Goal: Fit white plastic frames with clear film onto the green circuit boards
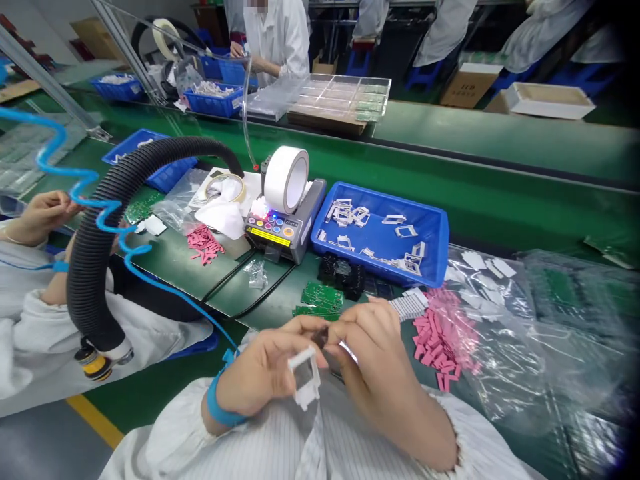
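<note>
We hold a small white rectangular plastic frame [306, 395] on our side of the big blue plastic bin [436, 247], pinched between the thumb and fingers of our left hand [260, 370]. Our right hand [377, 357] has its fingertips drawn together on a thin dark piece [320, 335]; we cannot tell whether our left fingers grip that too. Nearer us than the bin lie flat green circuit boards [321, 295] and, rightward, loose pink strips [436, 347]. Just left of it stands a grey boxy machine [305, 230], topped by a white tape roll [278, 179].
</note>
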Motion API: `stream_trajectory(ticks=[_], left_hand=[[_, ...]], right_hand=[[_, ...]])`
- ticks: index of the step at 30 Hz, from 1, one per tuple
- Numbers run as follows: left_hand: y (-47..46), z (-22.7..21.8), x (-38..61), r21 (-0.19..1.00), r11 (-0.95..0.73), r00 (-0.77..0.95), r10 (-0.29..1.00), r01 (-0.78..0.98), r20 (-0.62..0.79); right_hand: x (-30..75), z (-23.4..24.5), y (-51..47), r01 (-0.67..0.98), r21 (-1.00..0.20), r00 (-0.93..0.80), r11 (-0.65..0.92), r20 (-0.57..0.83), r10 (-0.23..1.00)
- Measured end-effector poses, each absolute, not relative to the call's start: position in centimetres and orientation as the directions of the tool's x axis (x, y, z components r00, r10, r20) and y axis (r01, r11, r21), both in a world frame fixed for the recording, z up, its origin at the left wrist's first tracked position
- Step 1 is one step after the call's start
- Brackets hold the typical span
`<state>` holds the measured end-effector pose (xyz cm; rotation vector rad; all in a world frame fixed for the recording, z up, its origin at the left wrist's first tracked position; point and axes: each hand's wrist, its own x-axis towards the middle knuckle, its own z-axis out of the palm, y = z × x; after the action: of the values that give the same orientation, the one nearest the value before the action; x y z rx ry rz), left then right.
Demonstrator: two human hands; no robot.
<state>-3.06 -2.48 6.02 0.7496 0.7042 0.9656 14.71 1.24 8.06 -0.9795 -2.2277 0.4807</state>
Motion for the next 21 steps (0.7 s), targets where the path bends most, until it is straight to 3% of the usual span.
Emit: stream_trajectory(ticks=[4, 7, 9, 11, 14, 19, 21], left_hand=[[-2.0, 4.9, -3.0, 0.680, 0.401, 0.277, 0.916, -0.614, -0.290], [-1.7, 4.3, -3.2, 0.654, 0.381, 0.221, 0.922, -0.653, -0.317], [-1.5, 4.1, -3.1, 0.639, 0.406, 0.244, 0.912, -0.653, -0.330], [-1.4, 4.2, -2.8, 0.639, 0.451, 0.294, 0.892, -0.623, -0.344], [-2.1, 4.2, -2.3, 0.654, 0.538, 0.387, 0.841, -0.532, -0.377], [-3.4, 1.8, -3.5, 0.563, 0.646, 0.347, 0.758, -0.515, -0.552], [-2.9, 0.5, -4.4, 0.444, 0.717, 0.396, 0.679, -0.537, -0.618]], right_hand=[[16.5, 5.4, 0.5, 0.544, -0.630, -0.577, 0.554, 0.199, 0.792], [18.0, 1.4, -0.1, 0.720, -0.486, -0.554, 0.495, 0.027, 0.832], [18.6, -0.3, -0.1, 0.787, -0.377, -0.526, 0.487, -0.001, 0.850], [18.8, -0.1, 0.1, 0.766, -0.402, -0.531, 0.502, 0.045, 0.846], [18.3, 3.2, 0.5, 0.610, -0.502, -0.592, 0.613, 0.227, 0.774], [16.5, 6.3, 0.9, 0.539, -0.364, -0.619, 0.760, 0.441, 0.650], [16.2, 5.6, 1.1, 0.549, -0.332, -0.603, 0.767, 0.478, 0.638]])
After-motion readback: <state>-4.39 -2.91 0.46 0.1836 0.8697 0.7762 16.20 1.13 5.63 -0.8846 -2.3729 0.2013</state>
